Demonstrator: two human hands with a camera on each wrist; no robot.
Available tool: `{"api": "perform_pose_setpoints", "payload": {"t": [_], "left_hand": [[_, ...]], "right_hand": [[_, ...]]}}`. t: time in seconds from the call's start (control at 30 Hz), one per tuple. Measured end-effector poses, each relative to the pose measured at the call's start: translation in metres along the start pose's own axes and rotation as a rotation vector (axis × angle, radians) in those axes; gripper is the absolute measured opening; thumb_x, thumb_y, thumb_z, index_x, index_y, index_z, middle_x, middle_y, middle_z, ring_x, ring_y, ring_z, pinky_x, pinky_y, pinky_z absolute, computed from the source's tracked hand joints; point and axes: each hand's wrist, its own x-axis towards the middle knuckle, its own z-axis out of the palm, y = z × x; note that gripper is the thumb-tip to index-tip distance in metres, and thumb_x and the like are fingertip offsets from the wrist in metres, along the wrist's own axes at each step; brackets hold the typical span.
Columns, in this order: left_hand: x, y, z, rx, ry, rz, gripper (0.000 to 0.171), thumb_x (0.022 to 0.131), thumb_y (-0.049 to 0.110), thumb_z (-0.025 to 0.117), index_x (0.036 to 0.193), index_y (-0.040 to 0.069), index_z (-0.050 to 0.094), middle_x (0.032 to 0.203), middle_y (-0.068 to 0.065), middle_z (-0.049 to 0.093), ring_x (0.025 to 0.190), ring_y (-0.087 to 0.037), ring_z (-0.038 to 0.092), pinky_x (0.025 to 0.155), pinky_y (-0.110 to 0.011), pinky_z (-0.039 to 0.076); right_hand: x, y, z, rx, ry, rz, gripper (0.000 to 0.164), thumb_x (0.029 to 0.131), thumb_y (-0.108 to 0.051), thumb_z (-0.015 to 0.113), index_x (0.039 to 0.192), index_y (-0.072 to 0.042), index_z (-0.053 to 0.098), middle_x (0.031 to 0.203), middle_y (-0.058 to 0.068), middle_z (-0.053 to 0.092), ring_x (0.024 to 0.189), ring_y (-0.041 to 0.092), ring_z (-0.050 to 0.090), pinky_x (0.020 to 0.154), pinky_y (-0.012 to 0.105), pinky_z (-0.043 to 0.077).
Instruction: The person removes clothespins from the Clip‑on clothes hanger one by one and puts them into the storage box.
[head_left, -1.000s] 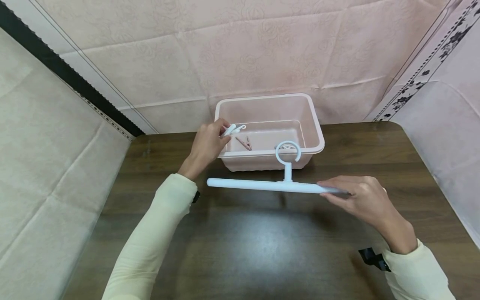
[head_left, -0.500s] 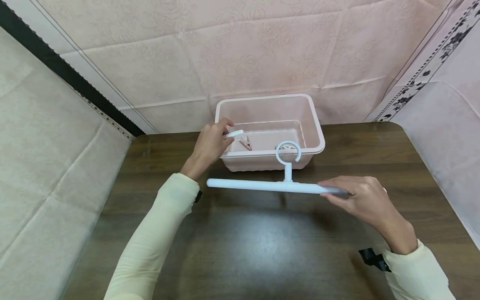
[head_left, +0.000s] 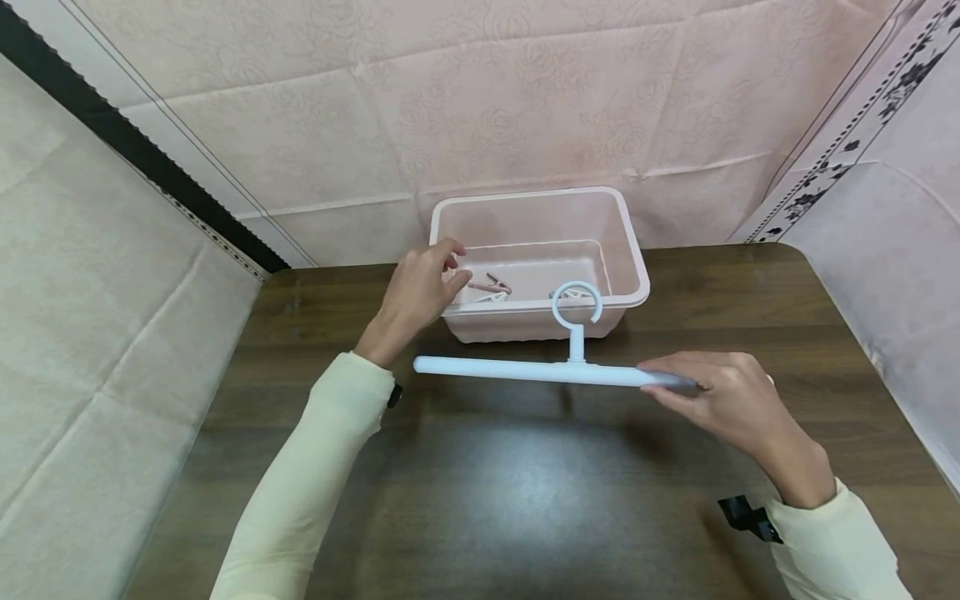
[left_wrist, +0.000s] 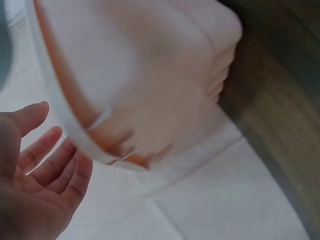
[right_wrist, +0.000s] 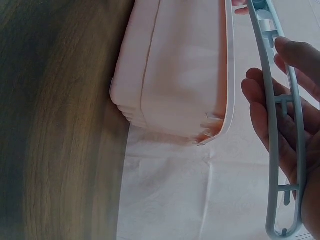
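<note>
My right hand grips one end of a light blue clothes hanger, its bar level and its hook upward in front of the bin. In the right wrist view, the hanger shows a narrow looped frame with small inner pegs, between thumb and fingers. My left hand hovers over the left end of the pale pink plastic bin. Its thumb and fingers are spread apart with nothing between them, as the left wrist view also shows. Below lie a pink clothespin and a white clothespin on the bin's floor.
More small white pieces lie in the bin, partly behind the hanger's hook. The bin stands at the back of a dark wooden table. A cloth-covered wall rises right behind it, with cloth at both sides too.
My left hand has let go of the white clothespin, which now lies in the bin beside the pink one. The right hand and the hanger have stayed in place.
</note>
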Motion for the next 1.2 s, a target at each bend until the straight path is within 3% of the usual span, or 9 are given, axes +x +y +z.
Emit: {"api": "perform_pose_setpoints", "payload": {"t": [0.2, 0.4, 0.7, 0.83, 1.2], "left_hand": [[-0.011, 0.011, -0.010, 0.044, 0.066, 0.098, 0.022, 0.090, 0.010, 0.074, 0.109, 0.000, 0.068, 0.099, -0.015, 0.070, 0.089, -0.032, 0.064, 0.077, -0.045, 0.051], [-0.025, 0.025, -0.015, 0.132, 0.128, 0.208, 0.027, 0.090, 0.011, 0.075, 0.113, -0.002, 0.067, 0.109, -0.020, 0.065, 0.104, -0.036, 0.060, 0.087, -0.046, 0.049], [-0.054, 0.044, -0.030, 0.237, 0.193, 0.379, 0.037, 0.084, 0.010, 0.081, 0.114, -0.002, 0.063, 0.116, -0.023, 0.062, 0.113, -0.040, 0.052, 0.099, -0.049, 0.042], [-0.063, 0.050, -0.035, 0.266, 0.197, 0.404, 0.038, 0.083, 0.008, 0.082, 0.113, -0.001, 0.061, 0.117, -0.022, 0.062, 0.116, -0.040, 0.051, 0.097, -0.050, 0.042], [-0.077, 0.055, -0.038, 0.279, 0.169, 0.392, 0.036, 0.084, 0.011, 0.081, 0.115, 0.001, 0.065, 0.119, -0.021, 0.061, 0.119, -0.040, 0.049, 0.095, -0.050, 0.044]], "right_hand": [[0.000, 0.001, 0.002, -0.029, 0.014, -0.022, 0.049, 0.098, -0.053, 0.056, 0.089, -0.011, 0.079, 0.078, -0.002, 0.074, 0.060, 0.009, 0.065, 0.051, 0.027, 0.049], [-0.002, 0.000, 0.000, -0.061, 0.025, -0.019, 0.051, 0.098, -0.055, 0.054, 0.087, -0.012, 0.079, 0.076, -0.003, 0.073, 0.059, 0.010, 0.064, 0.050, 0.029, 0.048], [-0.002, -0.005, 0.005, -0.039, -0.003, 0.013, 0.051, 0.097, -0.057, 0.053, 0.087, -0.013, 0.077, 0.074, -0.004, 0.071, 0.056, 0.005, 0.057, 0.049, 0.026, 0.045], [-0.003, -0.008, 0.006, -0.038, -0.018, 0.021, 0.051, 0.097, -0.058, 0.052, 0.087, -0.014, 0.076, 0.075, -0.004, 0.071, 0.056, 0.004, 0.057, 0.049, 0.027, 0.045], [-0.008, -0.014, 0.012, -0.056, -0.040, 0.036, 0.053, 0.097, -0.060, 0.050, 0.083, -0.015, 0.074, 0.073, -0.010, 0.067, 0.056, 0.002, 0.054, 0.049, 0.028, 0.045]]}}
